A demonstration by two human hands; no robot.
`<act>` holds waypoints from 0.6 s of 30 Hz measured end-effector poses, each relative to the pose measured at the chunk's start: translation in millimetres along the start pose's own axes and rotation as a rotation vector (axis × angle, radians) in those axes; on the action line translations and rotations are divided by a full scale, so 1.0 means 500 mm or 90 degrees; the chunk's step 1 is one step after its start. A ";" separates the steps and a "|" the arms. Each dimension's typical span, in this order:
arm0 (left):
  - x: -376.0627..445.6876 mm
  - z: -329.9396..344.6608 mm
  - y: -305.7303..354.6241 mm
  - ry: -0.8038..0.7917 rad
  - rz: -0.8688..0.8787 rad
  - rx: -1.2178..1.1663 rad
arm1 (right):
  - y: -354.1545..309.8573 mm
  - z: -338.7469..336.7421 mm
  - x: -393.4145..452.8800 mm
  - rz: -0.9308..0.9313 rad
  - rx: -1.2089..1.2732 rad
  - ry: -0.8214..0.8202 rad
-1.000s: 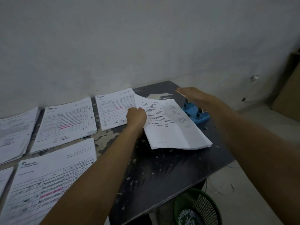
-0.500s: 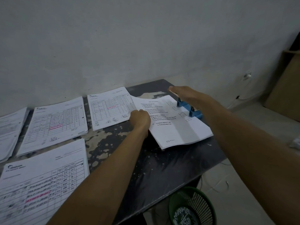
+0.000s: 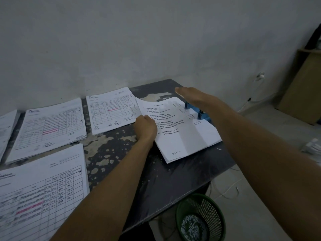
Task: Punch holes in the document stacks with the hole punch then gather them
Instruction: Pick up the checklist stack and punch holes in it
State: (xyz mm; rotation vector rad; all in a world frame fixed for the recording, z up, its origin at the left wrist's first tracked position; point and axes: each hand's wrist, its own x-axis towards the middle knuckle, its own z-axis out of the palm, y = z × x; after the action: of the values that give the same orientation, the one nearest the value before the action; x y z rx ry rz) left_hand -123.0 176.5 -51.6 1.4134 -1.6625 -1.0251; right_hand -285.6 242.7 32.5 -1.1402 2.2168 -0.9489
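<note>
A white document stack with printed lists lies on the dark table, its right edge slid into a blue hole punch. My right hand lies flat, fingers straight, on top of the punch and hides most of it. My left hand grips the stack's left edge, fingers curled round it. More stacks of table forms lie to the left: one behind my left hand, one further left, one at the near left.
A green mesh wastebasket with paper bits stands on the floor below the table's right edge. A grey wall runs behind the table. A brown board leans at the far right, with a white cable along the floor.
The stack has slid further right into the punch, covering more of its base. My right hand has stayed flat on the punch. The view has shifted slightly.
</note>
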 end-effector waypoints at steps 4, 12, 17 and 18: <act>-0.001 0.003 -0.001 0.010 0.016 0.007 | -0.009 0.005 -0.006 -0.016 -0.025 0.002; -0.004 0.003 -0.004 0.021 0.033 0.026 | 0.012 0.052 -0.013 -0.103 -0.243 0.069; -0.005 0.003 -0.007 0.022 0.043 0.034 | 0.025 0.067 -0.003 -0.137 -0.339 0.111; -0.005 0.004 -0.008 0.024 0.045 0.036 | 0.026 0.068 -0.001 -0.143 -0.346 0.118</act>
State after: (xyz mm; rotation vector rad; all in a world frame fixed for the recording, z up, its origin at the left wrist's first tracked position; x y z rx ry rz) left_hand -122.5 178.7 -56.2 1.3907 -1.7140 -0.9134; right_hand -269.0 236.0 0.6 -1.6222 2.6309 -0.5563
